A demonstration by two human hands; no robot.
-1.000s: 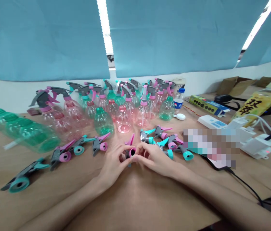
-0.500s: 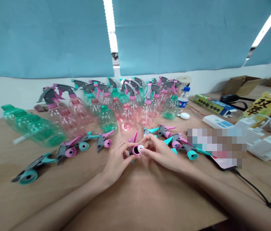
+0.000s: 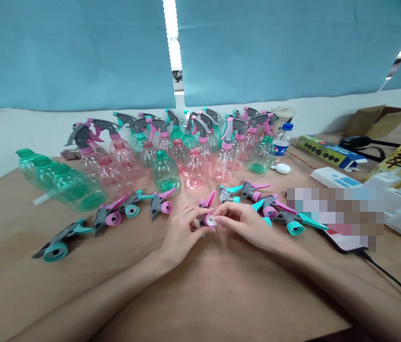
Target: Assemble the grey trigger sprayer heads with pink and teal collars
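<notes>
Near the middle of the table, my left hand (image 3: 182, 230) is closed around a grey and pink trigger spray head (image 3: 207, 203), its pink collar facing me. A small white round insert (image 3: 210, 219) sits in the mouth of that collar. The thumb and fingers of my right hand (image 3: 245, 222) are pinched at the insert's right side, partly hiding it. Several loose spray heads, such as a pink one (image 3: 165, 207) and a turquoise one (image 3: 294, 228), lie on both sides of my hands.
Behind my hands stand several pink (image 3: 195, 178) and green bottles (image 3: 166, 178), some fitted with spray heads. Green bottles (image 3: 79, 194) line the left. At right are a phone (image 3: 349, 244) with a cable, a white power strip (image 3: 331, 179) and a long box (image 3: 328, 152).
The white insert has moved from the edge of the pink collar into its mouth, with my right fingers following. The whole view has shifted slightly, so things appear farther right.
</notes>
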